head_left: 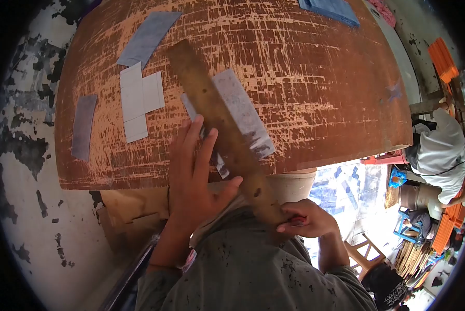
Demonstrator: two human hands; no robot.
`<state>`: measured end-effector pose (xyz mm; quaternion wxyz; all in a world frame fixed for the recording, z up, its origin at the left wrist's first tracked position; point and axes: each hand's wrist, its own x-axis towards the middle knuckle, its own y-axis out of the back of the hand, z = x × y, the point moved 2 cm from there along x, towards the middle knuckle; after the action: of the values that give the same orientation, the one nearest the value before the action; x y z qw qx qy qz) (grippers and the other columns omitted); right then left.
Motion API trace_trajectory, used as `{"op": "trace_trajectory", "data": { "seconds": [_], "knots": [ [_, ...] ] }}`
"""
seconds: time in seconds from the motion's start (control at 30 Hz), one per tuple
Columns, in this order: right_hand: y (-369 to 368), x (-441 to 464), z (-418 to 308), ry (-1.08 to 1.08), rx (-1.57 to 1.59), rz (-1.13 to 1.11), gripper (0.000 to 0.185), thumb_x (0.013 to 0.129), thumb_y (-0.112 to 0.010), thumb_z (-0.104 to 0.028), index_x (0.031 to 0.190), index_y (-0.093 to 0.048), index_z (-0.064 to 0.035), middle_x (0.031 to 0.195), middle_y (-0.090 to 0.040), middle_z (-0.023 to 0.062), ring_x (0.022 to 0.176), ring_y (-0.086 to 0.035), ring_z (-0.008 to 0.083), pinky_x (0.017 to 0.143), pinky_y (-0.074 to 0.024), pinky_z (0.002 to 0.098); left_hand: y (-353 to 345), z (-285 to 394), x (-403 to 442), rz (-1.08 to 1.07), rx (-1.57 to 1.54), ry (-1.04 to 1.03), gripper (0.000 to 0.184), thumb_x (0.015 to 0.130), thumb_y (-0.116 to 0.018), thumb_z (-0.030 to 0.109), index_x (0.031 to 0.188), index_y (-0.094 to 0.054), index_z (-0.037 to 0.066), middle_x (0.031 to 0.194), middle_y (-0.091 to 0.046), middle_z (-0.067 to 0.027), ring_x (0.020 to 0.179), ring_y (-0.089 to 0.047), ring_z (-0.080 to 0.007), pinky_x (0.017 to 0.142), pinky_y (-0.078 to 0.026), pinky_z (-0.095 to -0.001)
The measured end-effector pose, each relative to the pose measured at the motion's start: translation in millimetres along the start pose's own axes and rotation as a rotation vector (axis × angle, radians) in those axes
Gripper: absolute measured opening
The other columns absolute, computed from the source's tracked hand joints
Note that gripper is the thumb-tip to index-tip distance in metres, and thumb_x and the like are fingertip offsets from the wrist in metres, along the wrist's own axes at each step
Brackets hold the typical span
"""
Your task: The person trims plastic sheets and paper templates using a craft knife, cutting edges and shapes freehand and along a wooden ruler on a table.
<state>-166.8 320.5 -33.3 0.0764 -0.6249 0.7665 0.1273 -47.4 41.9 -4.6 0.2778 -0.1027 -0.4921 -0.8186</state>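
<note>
A long brown strip [219, 122] with dark spots lies slantwise over a grey piece [245, 111] on the scratched reddish-brown table [336, 93]. My left hand [195, 166] rests at the strip's left edge, fingers apart, holding nothing. At the strip's near end, my right hand [310, 218] is closed round a small red object, mostly hidden in the fingers. Left of the strip lie a white cut-out with drawn lines [135, 103], a blue-grey piece [149, 39] and a narrow grey piece [84, 127].
Folded blue cloth [332, 11] lies at the table's far right edge. Cardboard [131, 212] stands under the near left edge. On the right are a person in a white shirt [440, 150], a wooden stool [364, 251] and another person's dark-covered head [385, 285].
</note>
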Motion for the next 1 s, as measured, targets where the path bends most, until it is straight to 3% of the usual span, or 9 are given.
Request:
{"op": "trace_trajectory", "data": {
  "seconds": [0.07,0.23,0.67,0.73,1.0],
  "knots": [
    [-4.4,9.9,-5.5,0.080,0.049,-0.025,0.031,0.100,-0.085,-0.025,0.098,-0.064,-0.0034,0.070,-0.058,0.0102,0.061,-0.055,0.0225,0.060,-0.0430,0.0384,1.3,-0.1,3.1,-0.056,0.054,-0.032,0.084,0.096,-0.075,0.053,0.159,-0.055,0.002,0.167,-0.048,-0.0248,0.157,-0.042,-0.0492,0.128,-0.032,-0.0634],
    [-4.0,12.6,7.4,0.018,0.005,-0.097,0.029,0.101,-0.084,-0.025,0.101,-0.066,-0.0024,0.072,-0.059,0.0119,0.063,-0.059,0.0262,0.062,-0.0448,0.0399,-3.2,-1.4,4.0,-0.216,0.149,-0.034,0.088,0.092,-0.076,0.057,0.159,-0.055,0.003,0.172,-0.045,-0.0232,0.159,-0.041,-0.0482,0.128,-0.032,-0.0638],
    [-3.5,12.9,6.5,0.031,0.085,-0.118,0.032,0.102,-0.084,-0.029,0.106,-0.070,0.0001,0.074,-0.061,0.0137,0.062,-0.062,0.0312,0.061,-0.0451,0.0425,-10.3,-6.8,2.3,-0.245,0.166,-0.023,0.094,0.089,-0.078,0.062,0.159,-0.056,0.004,0.172,-0.046,-0.0220,0.161,-0.042,-0.0440,0.128,-0.030,-0.0648],
    [-4.2,13.6,5.9,0.029,0.103,-0.116,0.032,0.102,-0.084,-0.028,0.107,-0.070,0.0003,0.075,-0.061,0.0136,0.063,-0.062,0.0312,0.060,-0.0449,0.0424,-10.9,-7.5,2.5,-0.238,0.175,-0.028,0.091,0.093,-0.072,0.065,0.158,-0.057,0.005,0.171,-0.048,-0.0212,0.160,-0.044,-0.0453,0.128,-0.032,-0.0642],
    [-4.8,14.0,9.1,0.084,0.117,-0.133,0.033,0.099,-0.087,-0.024,0.112,-0.070,0.0012,0.078,-0.064,0.0141,0.064,-0.063,0.0316,0.060,-0.0446,0.0418,-11.9,-9.0,1.9,-0.238,0.171,-0.028,0.091,0.094,-0.070,0.067,0.159,-0.057,0.005,0.170,-0.049,-0.0208,0.159,-0.045,-0.0451,0.128,-0.033,-0.0641]
  ]
}}
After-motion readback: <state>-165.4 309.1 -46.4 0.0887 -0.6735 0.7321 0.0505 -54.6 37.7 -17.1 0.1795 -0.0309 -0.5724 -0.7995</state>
